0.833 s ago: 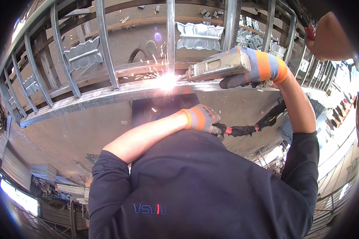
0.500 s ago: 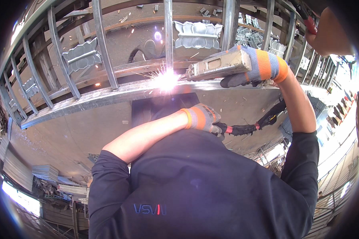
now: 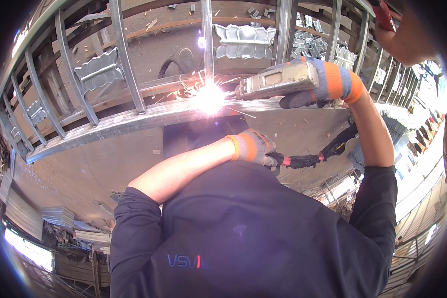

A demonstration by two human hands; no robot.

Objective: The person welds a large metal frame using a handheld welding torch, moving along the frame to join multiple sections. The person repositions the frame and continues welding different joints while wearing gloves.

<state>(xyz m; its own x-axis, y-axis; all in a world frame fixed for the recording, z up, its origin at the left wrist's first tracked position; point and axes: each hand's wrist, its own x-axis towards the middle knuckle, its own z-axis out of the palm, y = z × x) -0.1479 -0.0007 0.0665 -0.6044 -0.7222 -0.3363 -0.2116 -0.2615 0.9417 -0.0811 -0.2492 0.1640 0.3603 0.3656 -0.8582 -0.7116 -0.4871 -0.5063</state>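
My right hand [image 3: 328,82], in an orange and grey glove, is closed around a beige, boxy handheld welding tool [image 3: 278,82]. Its tip points left into a glaring arc [image 3: 209,97], with sparks flying, at the foot of an upright metal bar [image 3: 206,39]. There the bar meets the long bottom rail [image 3: 119,119] of a metal railing; the glare hides the joint itself. Nearer my body, my left hand [image 3: 253,147], in a matching glove, is closed on a black-wrapped cable [image 3: 303,161] with red bands that runs off to the right.
Wavy-edged decorative metal panels [image 3: 244,41] sit between the railing bars. Loose metal pieces [image 3: 308,42] lie on the floor beyond. At upper right, part of another person [image 3: 407,37] shows beside a red item [image 3: 382,15]. A dark flat sheet [image 3: 174,141] lies below the arc.
The arc and the welding tool have shifted slightly right relative to the upright bar, and the sparks spread wider. My left hand stays in place on the cable.
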